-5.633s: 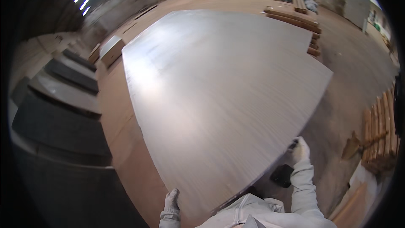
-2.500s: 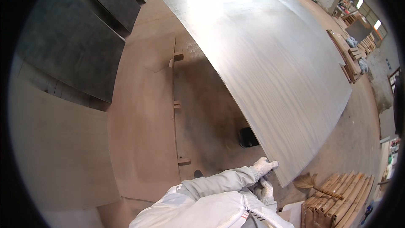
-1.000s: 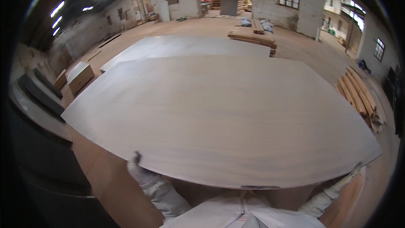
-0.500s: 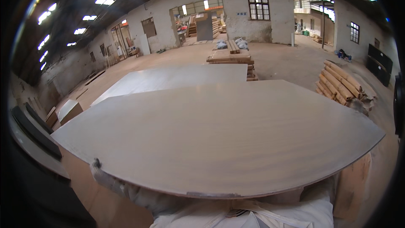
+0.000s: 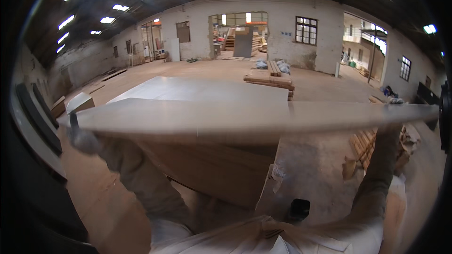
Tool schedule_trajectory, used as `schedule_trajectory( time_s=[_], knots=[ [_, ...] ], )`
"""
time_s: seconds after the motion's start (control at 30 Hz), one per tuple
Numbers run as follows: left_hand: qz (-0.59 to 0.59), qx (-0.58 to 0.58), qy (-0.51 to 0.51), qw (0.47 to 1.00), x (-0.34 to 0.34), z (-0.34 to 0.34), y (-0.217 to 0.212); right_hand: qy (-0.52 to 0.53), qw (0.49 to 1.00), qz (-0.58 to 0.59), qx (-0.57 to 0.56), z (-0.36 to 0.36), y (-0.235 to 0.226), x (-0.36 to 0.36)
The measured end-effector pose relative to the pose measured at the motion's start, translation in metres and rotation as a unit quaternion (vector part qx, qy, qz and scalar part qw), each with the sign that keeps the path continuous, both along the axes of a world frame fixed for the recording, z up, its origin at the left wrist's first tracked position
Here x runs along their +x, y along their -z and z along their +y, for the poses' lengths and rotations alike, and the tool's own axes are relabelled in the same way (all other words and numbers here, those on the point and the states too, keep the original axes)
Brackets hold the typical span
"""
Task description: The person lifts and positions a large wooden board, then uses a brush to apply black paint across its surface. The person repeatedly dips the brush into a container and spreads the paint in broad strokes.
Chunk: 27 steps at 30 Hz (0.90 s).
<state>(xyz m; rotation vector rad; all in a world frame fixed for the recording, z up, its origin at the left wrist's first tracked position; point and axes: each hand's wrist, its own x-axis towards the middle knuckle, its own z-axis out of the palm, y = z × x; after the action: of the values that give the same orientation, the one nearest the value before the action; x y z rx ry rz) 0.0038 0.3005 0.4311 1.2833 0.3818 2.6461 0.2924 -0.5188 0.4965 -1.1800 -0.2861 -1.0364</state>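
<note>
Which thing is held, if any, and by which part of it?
A large board, held at its left end by the left hand. The right arm reaches its right end, but the grip there is unclear.

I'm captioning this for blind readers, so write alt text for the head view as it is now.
A person holds up a broad pale panel, seen nearly edge-on and blurred, the left grip on its left end, the right arm raised beneath its right end. Behind it lie a second pale panel and a brown stack, before a worn far wall.
</note>
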Motion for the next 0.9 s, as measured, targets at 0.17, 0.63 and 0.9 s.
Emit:
schedule_trajectory(
  time_s=[0.17,0.63,0.9],
  knots=[
    [0.007,0.166,-0.203,0.965,0.046,0.025,-0.098,0.008,0.999,-0.008,-0.03,-0.026,-0.059,0.014],
    [0.295,0.089,-0.293,0.905,0.144,0.189,-0.295,-0.162,0.985,0.051,0.013,0.183,0.047,0.119],
    [0.358,0.088,-0.296,0.881,0.247,0.216,-0.281,-0.225,0.949,0.195,0.099,0.248,0.218,0.186]
  ],
)
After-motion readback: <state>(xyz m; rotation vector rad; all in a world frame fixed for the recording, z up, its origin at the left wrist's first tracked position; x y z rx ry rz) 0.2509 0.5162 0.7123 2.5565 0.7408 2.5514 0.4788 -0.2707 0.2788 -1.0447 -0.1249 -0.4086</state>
